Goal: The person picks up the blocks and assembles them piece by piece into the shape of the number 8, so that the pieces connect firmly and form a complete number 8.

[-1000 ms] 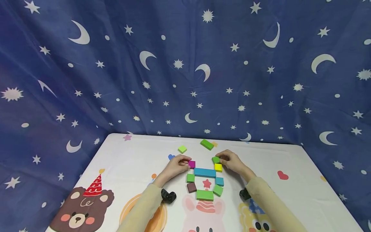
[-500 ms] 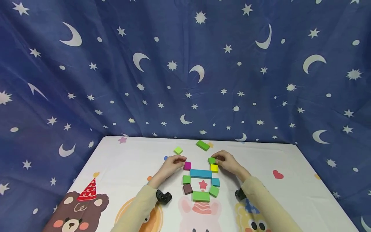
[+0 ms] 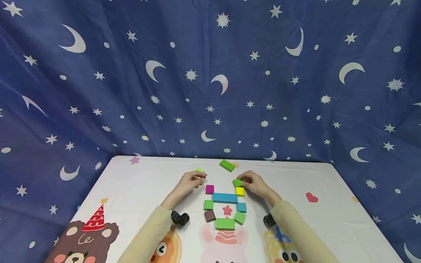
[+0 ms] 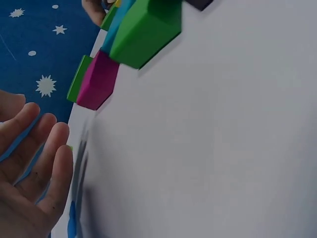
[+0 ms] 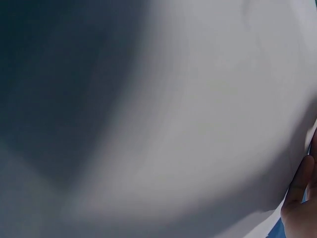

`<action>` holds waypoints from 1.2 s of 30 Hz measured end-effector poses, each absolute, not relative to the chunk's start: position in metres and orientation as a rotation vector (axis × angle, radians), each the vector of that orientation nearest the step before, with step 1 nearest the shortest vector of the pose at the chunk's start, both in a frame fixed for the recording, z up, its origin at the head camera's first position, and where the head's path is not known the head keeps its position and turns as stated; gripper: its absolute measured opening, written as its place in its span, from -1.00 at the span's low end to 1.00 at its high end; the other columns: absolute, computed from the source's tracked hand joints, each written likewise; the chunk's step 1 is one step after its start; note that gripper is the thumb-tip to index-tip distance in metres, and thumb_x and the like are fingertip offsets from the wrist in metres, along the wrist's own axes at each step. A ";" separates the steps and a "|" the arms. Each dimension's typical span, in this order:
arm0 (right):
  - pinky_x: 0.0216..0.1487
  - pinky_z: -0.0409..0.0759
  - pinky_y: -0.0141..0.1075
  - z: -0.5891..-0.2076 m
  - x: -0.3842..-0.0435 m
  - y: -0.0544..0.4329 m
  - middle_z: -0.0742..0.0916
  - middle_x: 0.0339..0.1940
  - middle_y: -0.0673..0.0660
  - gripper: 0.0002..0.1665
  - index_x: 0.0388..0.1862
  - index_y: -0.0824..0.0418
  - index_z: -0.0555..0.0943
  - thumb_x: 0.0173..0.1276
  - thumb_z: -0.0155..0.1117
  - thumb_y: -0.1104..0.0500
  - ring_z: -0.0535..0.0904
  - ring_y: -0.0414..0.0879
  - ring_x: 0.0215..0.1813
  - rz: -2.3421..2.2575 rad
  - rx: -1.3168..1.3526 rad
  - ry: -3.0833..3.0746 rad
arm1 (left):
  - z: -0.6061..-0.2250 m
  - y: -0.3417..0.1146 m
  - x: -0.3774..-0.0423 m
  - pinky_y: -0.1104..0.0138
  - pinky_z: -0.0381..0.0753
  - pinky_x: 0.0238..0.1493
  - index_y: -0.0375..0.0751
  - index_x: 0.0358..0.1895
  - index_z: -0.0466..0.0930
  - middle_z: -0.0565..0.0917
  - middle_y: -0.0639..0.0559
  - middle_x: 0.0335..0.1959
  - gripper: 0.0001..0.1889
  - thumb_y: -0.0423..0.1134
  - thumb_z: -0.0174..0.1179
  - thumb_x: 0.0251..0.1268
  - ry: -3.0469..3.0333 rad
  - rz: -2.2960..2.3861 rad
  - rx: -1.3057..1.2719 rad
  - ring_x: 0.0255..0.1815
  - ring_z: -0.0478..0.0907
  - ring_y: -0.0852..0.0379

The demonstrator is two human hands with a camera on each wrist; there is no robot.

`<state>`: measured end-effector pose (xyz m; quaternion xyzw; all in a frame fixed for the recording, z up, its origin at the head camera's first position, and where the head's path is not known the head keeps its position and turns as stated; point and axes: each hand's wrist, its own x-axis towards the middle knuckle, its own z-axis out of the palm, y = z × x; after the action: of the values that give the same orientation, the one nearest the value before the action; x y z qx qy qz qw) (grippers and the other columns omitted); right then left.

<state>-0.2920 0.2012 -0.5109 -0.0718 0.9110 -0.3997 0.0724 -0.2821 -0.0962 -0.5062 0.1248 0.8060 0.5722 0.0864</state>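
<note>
My left hand (image 3: 186, 185) hovers beside the lime block (image 3: 200, 170), partly covering it. In the left wrist view its fingers (image 4: 62, 168) are loosely extended and hold nothing. The magenta block (image 3: 209, 189) lies just right of and nearer than this hand. My right hand (image 3: 258, 185) pinches a small green block (image 3: 237, 183), which stands right behind the yellow block (image 3: 240, 191). A long blue block (image 3: 225, 198) lies between the magenta and yellow ones. In the right wrist view only part of the right hand (image 5: 301, 208) shows, and its block is hidden.
Nearer blocks form a ring: a green cube (image 3: 208, 205), brown block (image 3: 209, 216), long green block (image 3: 225, 224), tilted green block (image 3: 240, 218) and blue cube (image 3: 241, 207). Another long green block (image 3: 227, 165) lies at the back, before the starry curtain (image 3: 210, 73).
My left hand has left the magenta block and moved back and left to the lime block. The right hand stays at the small green block. The head view has shifted slightly.
</note>
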 end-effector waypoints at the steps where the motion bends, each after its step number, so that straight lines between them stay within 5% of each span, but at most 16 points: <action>1: -0.07 0.41 -0.26 -0.511 -0.292 0.201 0.61 -0.13 0.12 -0.69 -0.03 0.18 0.67 0.29 0.16 0.37 0.42 -0.06 -0.14 -1.200 -0.211 2.739 | -0.505 -0.098 -0.283 0.31 0.56 -0.28 -0.28 0.08 0.60 0.66 -0.26 -0.01 -0.69 -0.32 0.10 0.32 2.402 1.707 0.372 -0.22 0.60 -0.06; 8: -0.07 0.40 -0.25 -0.513 -0.292 0.201 0.60 -0.13 0.13 -0.69 -0.03 0.19 0.67 0.30 0.15 0.38 0.41 -0.06 -0.14 -1.200 -0.199 2.745 | -0.499 -0.102 -0.296 0.19 0.62 -0.26 -0.33 0.09 0.59 0.65 -0.29 0.01 -0.69 -0.32 0.11 0.33 2.412 1.726 0.373 -0.20 0.58 -0.21; 16: -0.05 0.39 -0.24 -0.511 -0.293 0.200 0.60 -0.14 0.10 -0.69 -0.03 0.17 0.67 0.30 0.15 0.37 0.40 -0.06 -0.13 -1.201 -0.192 2.753 | -0.489 -0.107 -0.309 0.17 0.61 -0.22 -0.33 0.08 0.60 0.67 -0.21 0.04 -0.69 -0.33 0.09 0.33 2.467 1.748 0.306 -0.11 0.59 -0.14; 25: -0.05 0.41 -0.26 -0.514 -0.293 0.201 0.61 -0.12 0.12 -0.69 -0.03 0.17 0.67 0.30 0.14 0.39 0.42 -0.07 -0.13 -1.220 -0.201 2.745 | -0.492 -0.110 -0.324 0.42 0.52 -0.21 -0.28 0.04 0.63 0.68 -0.19 0.01 -0.72 -0.34 0.12 0.30 2.589 1.680 0.292 -0.09 0.60 0.02; 36: -0.02 0.43 -0.23 -0.513 -0.291 0.202 0.61 -0.11 0.13 -0.69 -0.04 0.18 0.67 0.30 0.15 0.39 0.42 -0.06 -0.13 -1.255 -0.209 2.728 | -0.501 -0.117 -0.336 0.16 0.55 0.10 -0.31 0.15 0.54 0.61 -0.23 0.13 -0.65 -0.36 0.13 0.32 2.582 1.525 0.401 0.13 0.54 -0.13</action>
<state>-0.2912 0.2017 -0.5128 -0.0694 0.9043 -0.4161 0.0658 -0.3363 -0.1170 -0.5013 0.1324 0.8521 0.5030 0.0580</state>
